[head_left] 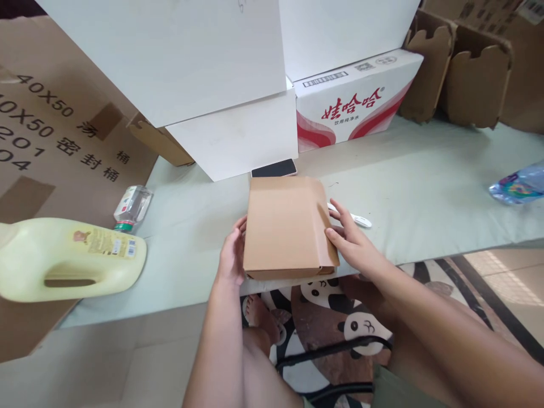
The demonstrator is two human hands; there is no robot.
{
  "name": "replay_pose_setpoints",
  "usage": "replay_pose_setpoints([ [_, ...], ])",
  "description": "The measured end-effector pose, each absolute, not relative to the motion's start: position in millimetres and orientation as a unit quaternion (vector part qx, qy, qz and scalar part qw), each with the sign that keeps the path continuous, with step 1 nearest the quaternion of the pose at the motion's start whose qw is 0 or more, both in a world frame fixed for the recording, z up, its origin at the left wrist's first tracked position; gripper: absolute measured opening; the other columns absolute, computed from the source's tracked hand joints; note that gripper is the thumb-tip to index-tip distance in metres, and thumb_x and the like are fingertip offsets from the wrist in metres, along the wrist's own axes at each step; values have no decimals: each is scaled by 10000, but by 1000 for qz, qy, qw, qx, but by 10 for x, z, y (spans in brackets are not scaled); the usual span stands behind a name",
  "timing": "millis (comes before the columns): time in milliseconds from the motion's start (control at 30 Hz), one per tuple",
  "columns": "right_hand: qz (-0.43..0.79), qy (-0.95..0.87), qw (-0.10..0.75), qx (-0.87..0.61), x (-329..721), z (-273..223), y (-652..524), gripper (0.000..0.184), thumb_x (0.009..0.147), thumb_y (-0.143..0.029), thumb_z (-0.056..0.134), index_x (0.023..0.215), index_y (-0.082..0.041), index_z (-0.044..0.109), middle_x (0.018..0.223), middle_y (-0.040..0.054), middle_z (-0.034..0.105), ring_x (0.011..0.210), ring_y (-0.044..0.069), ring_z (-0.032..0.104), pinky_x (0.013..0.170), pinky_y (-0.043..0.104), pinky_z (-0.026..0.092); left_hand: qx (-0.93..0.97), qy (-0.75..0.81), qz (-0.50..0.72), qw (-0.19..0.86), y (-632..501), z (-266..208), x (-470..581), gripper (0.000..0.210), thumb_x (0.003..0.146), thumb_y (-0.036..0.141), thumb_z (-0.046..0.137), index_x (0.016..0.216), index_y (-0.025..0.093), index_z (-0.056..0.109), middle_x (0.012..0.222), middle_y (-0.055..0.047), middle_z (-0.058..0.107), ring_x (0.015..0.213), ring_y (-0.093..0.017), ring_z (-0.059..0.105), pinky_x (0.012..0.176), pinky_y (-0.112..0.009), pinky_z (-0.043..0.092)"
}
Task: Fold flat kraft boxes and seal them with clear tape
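A small brown cardboard box [280, 224] lies at the table's front edge, its top flap folded down over it. My left hand [233, 255] is closed against the box's left side, its fingertips partly hidden behind it. On the right side my right hand [349, 237] grips the box, with the thumb on the lid's bent edge and the fingers along the side. A slim white tool [362, 221] lies just past my right hand, partly covered by it; its kind is unclear. Behind the box rests a dark-screened phone [274, 169].
White boxes [238, 133] and a red-and-white water carton [352, 105] stand at the back. To the left are a yellow jug [114, 266], a small clear bottle [132, 207] and a large carton [63, 113]. Folded cardboard boxes [476, 85] and a plastic bottle [518, 184] are at right.
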State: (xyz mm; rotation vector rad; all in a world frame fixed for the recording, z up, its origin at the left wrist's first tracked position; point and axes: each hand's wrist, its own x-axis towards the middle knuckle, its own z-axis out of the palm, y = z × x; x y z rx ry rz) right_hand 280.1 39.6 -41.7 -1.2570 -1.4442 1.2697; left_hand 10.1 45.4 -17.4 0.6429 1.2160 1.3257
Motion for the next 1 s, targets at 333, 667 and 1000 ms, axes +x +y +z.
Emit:
replay_pose_setpoints([
  [333,491,-569,394,-529,2805,-522,451,610,922,-499,521,1493,-286,478,1583,72,428,1417,323,460,1196,554,357,242,453,594,619,426,-64,112,494,712,470,711,1127,202,708,1338,-97,665,1315,-340,560,1038,-429,491],
  [667,540,-563,377,-500,2745,-439,401,595,935,-546,492,1472,-288,496,1591,45,424,1478,295,386,1254,551,251,164,468,570,655,382,-138,103,254,753,432,700,863,206,737,806,-35,778,815,-246,739,722,-322,586],
  [1000,606,-551,414,-398,2637,-402,373,646,939,-472,525,1507,-272,291,1639,104,325,1514,267,319,1256,562,234,173,377,558,719,417,-251,173,398,871,544,560,971,212,755,890,-19,797,808,-223,758,765,-334,587],
])
